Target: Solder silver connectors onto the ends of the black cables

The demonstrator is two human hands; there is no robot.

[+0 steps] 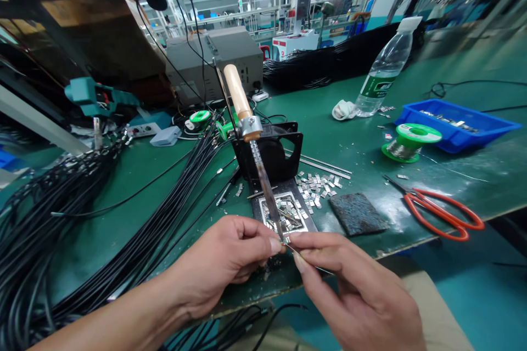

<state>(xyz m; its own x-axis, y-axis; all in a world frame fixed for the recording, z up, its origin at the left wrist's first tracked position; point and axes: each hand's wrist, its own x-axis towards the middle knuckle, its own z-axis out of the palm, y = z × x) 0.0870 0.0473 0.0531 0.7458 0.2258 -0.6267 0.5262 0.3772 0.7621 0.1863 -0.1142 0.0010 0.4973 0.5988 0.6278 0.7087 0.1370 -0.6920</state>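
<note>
A soldering iron (263, 175) with a wooden handle is clamped in a stand, its tip pointing down between my hands. Just left of the tip, my left hand (230, 252) is closed in a pinch; what sits in its fingertips is mostly hidden. My right hand (354, 279) pinches a thin silvery strand of solder wire (293, 251), whose front end reaches the iron's tip. Behind the fingertips lies a shallow metal tray (302, 218) with small metal pieces in it. More small metal pieces (317, 189) are scattered beside it.
Bundles of black cables (164, 219) cover the left side. A black fan (280, 151) stands behind the iron. To the right are a dark pad (357, 214), orange-handled scissors (444, 211), a solder spool (409, 142), a blue bin (473, 140) and a water bottle (382, 74).
</note>
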